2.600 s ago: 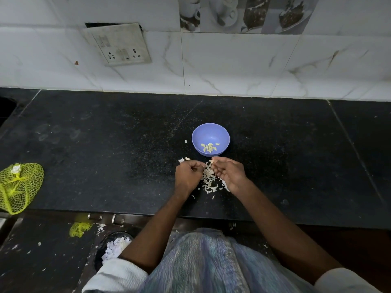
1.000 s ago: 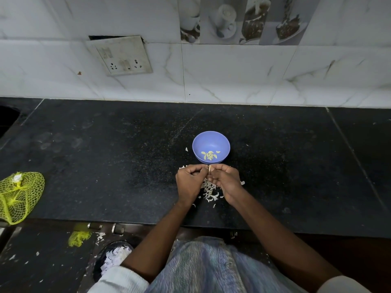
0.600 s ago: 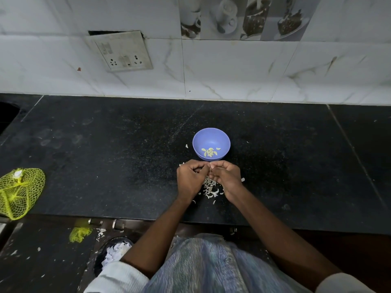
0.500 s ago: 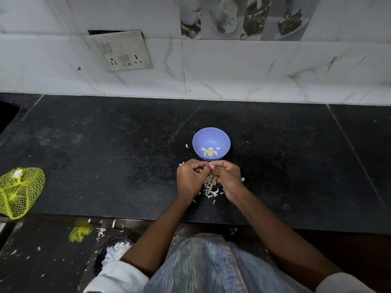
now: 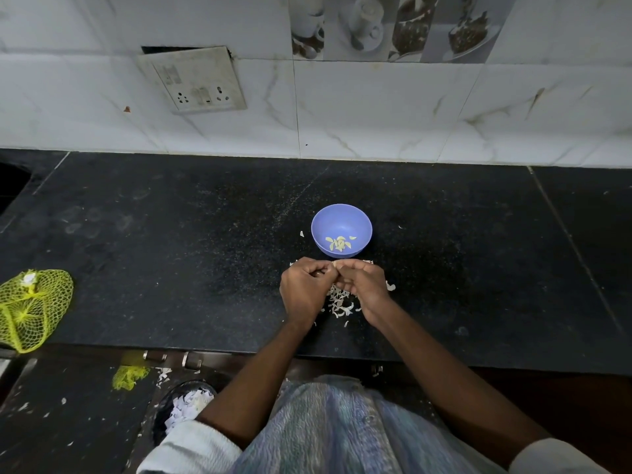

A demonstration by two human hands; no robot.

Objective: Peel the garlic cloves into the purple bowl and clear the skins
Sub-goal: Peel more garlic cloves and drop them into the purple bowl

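Hands have closed together, pinching a garlic clove (image 5: 334, 265) mid-worktop.
Left hand (image 5: 304, 290) and right hand (image 5: 364, 285) both grip it; purple bowl (image 5: 355, 213) holds several, skins (image 5: 338, 302) uncleared.

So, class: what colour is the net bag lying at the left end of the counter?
Yellow; the net bag shows clearly in the head view.

No words or numbers can be read anywhere, not even on the switch plate (image 5: 193, 80) at 11 o'clock.
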